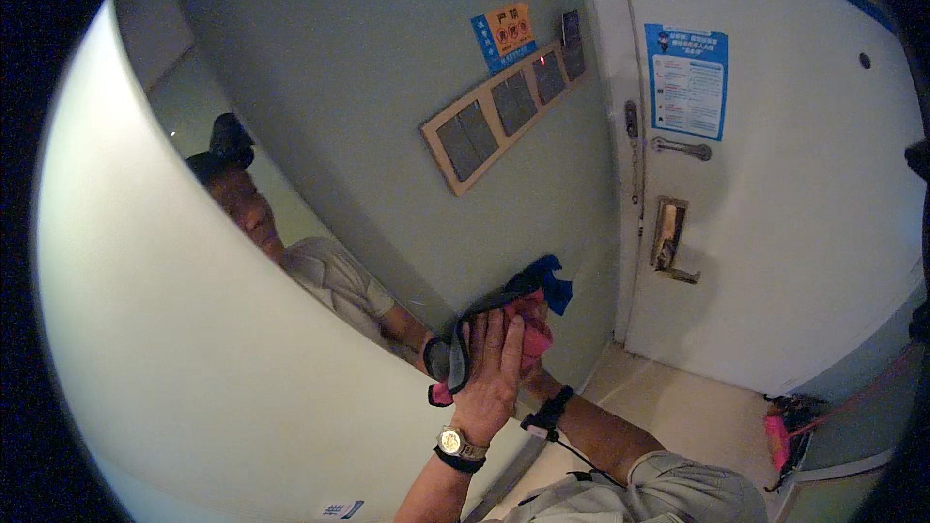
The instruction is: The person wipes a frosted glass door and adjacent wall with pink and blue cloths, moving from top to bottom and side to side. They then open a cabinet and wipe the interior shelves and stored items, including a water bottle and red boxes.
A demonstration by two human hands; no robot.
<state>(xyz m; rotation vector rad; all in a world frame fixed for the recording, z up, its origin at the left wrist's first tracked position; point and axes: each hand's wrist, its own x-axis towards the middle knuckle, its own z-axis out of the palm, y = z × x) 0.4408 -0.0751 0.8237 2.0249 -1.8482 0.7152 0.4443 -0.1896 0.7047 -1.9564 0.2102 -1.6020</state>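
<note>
My left hand, with a wristwatch and a dark band at its wrist, lies over a bunched pink, grey and dark blue cloth. Its fingers are stretched along the cloth and hold it. Beyond it my right hand, with a black strap and a cable at the wrist, is at the same cloth; its fingers are mostly hidden by the cloth and my left hand. The bundle is up against a glossy upright surface, where a person in a cap and grey shirt is reflected.
A pale curved panel fills the left. A framed switch panel and a sticker are on the green wall. At right stands a white door with a poster, handle and chain. A pink object lies low at right.
</note>
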